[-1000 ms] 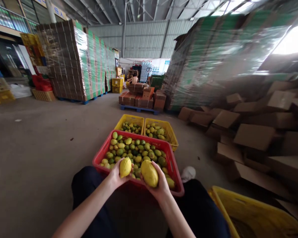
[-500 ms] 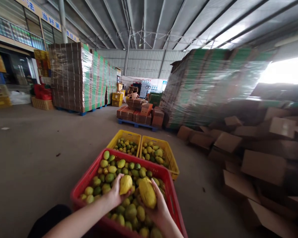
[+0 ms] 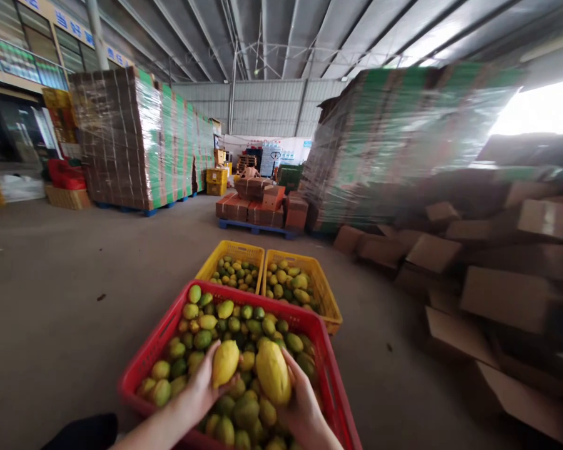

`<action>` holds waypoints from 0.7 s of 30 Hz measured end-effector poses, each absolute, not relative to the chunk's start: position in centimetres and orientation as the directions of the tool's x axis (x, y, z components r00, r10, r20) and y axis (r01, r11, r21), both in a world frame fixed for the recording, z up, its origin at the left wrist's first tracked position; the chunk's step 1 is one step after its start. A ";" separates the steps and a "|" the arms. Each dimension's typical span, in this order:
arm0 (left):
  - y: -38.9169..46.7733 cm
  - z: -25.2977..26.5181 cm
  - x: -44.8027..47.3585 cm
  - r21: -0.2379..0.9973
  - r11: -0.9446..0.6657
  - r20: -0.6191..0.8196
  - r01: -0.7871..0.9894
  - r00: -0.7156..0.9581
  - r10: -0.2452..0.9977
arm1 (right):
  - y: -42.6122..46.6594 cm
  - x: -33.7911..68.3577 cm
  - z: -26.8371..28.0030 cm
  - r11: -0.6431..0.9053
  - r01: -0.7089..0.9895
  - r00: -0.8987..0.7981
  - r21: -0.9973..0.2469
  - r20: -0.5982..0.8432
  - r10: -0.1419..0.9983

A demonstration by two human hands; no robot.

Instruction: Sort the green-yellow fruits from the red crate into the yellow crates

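Over a red crate (image 3: 338, 400) full of green and yellow fruit, each of my hands grips one fruit. My left hand (image 3: 201, 386) is closed round a yellow lemon (image 3: 226, 364) with a pointed tip. A larger, longer yellow lemon (image 3: 273, 372) lies in my right hand (image 3: 304, 400), thumb along its right side. The two lemons are held side by side with a small gap. Beneath them is the loose fruit (image 3: 246, 412), mostly green and yellow-green; my hands and forearms cover part of it.
Two yellow crates (image 3: 326, 294) with more fruit stand against the red crate's far side. Cardboard boxes (image 3: 504, 297) lie heaped on the right. A blue pallet (image 3: 256, 227) of cartons and wrapped stacks (image 3: 169, 144) stand farther back. A person (image 3: 250, 172) is behind the cartons.
Both hands, still holding the lemons, have moved slightly left in view, the left one also lower. The left lemon now points its tip up. The camera view has shifted a little.
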State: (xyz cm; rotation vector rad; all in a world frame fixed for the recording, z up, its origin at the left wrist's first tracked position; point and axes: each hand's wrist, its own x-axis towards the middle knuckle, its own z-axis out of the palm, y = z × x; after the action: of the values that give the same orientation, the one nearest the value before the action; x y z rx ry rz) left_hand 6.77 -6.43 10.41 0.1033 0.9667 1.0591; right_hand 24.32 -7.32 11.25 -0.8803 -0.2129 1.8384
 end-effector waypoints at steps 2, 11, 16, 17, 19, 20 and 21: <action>-5.6 11.4 6.9 0.491 0.461 -0.585 -0.739 0.114 0.803 | -7.3 24.0 11.9 -0.400 -0.752 -0.135 -0.524 -0.471 0.872; -3.6 13.9 7.5 0.469 0.421 -0.430 -0.777 0.215 0.877 | -6.2 23.3 13.9 -0.268 -0.848 0.020 -0.458 -0.532 0.847; -3.5 13.7 7.5 0.456 0.353 -0.511 -0.817 0.084 0.855 | -6.2 23.5 13.7 -0.293 -0.848 -0.002 -0.442 -0.549 0.836; -3.5 13.7 7.4 0.446 0.353 -0.514 -0.822 0.088 0.853 | -6.2 23.6 13.5 -0.290 -0.863 -0.015 -0.414 -0.552 0.834; -3.5 13.6 7.3 0.401 0.380 -0.519 -0.834 0.135 0.844 | -6.3 23.8 13.2 -0.281 -0.894 -0.046 -0.349 -0.553 0.832; -3.4 13.6 7.1 0.374 0.391 -0.524 -0.841 0.156 0.837 | -6.3 23.8 13.1 -0.281 -0.902 -0.057 -0.328 -0.554 0.831; -3.3 13.4 7.0 0.352 0.402 -0.532 -0.845 0.173 0.829 | -6.3 23.7 13.1 -0.283 -0.905 -0.063 -0.318 -0.558 0.827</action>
State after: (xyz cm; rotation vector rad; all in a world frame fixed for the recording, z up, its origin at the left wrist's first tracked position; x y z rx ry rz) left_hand 7.04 -3.26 13.42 -0.0263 0.7355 1.1873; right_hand 23.74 -6.26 13.07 -0.7821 0.1338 1.6877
